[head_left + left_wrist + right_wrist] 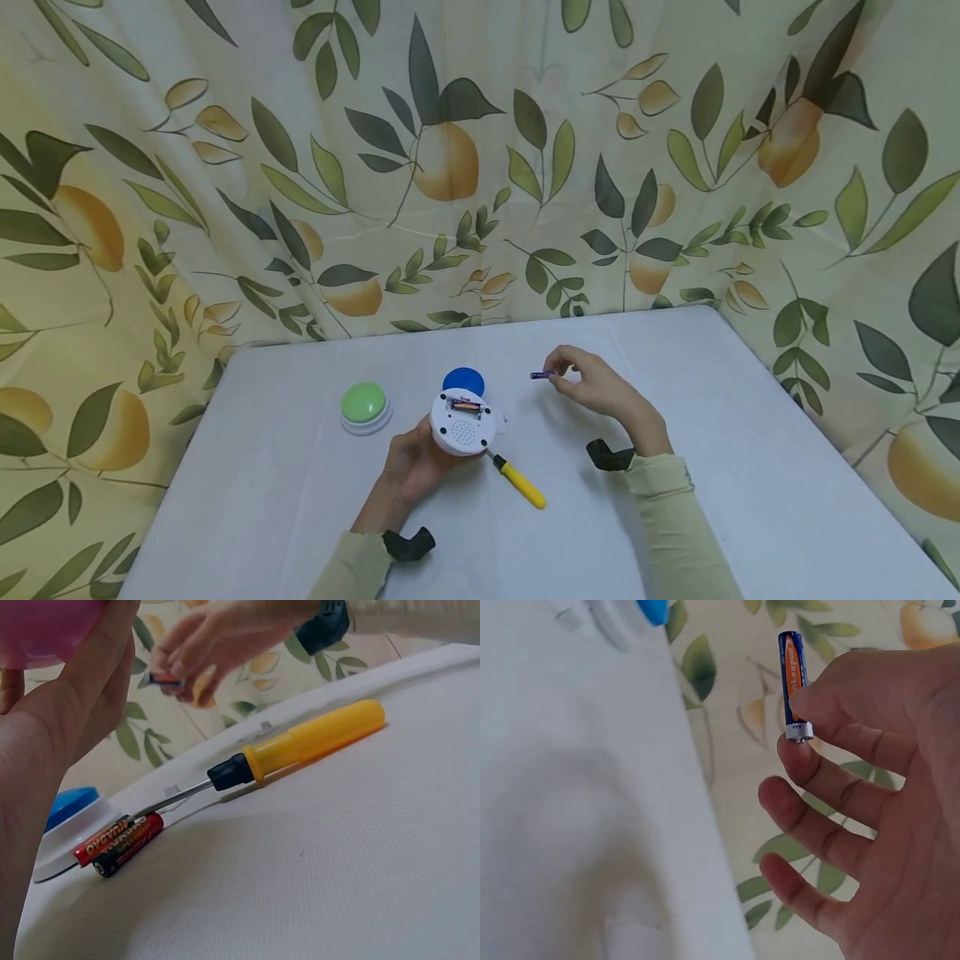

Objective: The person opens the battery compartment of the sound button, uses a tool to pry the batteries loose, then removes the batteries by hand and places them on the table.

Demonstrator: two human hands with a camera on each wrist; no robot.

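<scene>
My left hand (411, 467) grips a round white push-button device (463, 437), its underside turned up towards the head camera. Its pink dome (49, 630) shows in the left wrist view. In the open battery compartment lies a battery (465, 406); whether a second slot is filled is too small to tell. Away to the right, my right hand (596, 387) pinches a blue and orange battery (791, 675) between thumb and index finger, the other fingers spread. That battery is in the air, apart from the device.
A green-topped button (364, 404) stands at left, a blue-topped one (463, 381) behind the device. A yellow-handled screwdriver (522, 485) lies on the white table (262, 500), near two red and dark batteries (127, 844). Patterned curtain (480, 250) hangs behind.
</scene>
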